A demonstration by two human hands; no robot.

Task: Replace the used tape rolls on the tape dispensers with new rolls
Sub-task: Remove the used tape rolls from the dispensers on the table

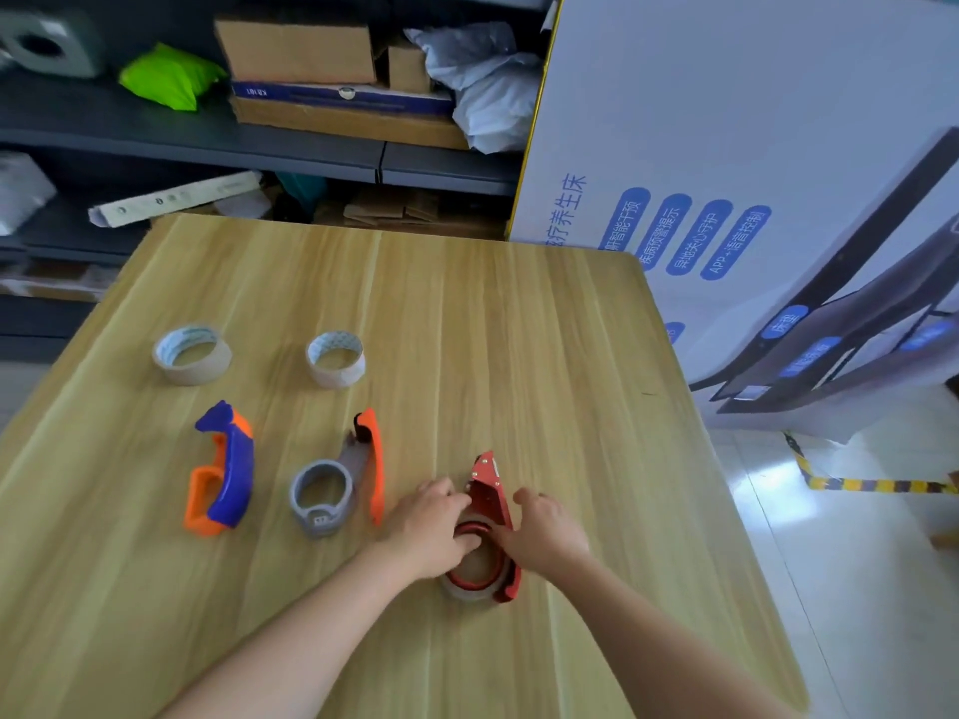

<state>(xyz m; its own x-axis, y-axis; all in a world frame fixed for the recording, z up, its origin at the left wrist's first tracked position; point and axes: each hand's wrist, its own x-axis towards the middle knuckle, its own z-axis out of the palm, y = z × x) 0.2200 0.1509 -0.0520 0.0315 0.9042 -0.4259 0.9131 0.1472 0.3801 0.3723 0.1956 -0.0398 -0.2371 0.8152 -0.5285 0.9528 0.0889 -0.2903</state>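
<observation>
Work looks barely begun, seen from the head camera. 3 dispensers lie on the wooden table (pixel 545 355): the blue and orange dispenser (pixel 223 472) and the grey and orange dispenser (pixel 340 482) sit untouched to the left, the grey one's hub apparently bare. 2 rolls, the fuller roll (pixel 192 354) and the thinner roll (pixel 336 358), wait beyond them, well apart from the hands.

Both hands are on the red dispenser (pixel 490 503) near the front edge. The left hand (pixel 430 526) curls its fingers onto the used roll (pixel 475 573) seated on it; the right hand (pixel 545 531) spreads loosely over the frame, steadying it. Whether either truly grips, I cannot tell.
</observation>
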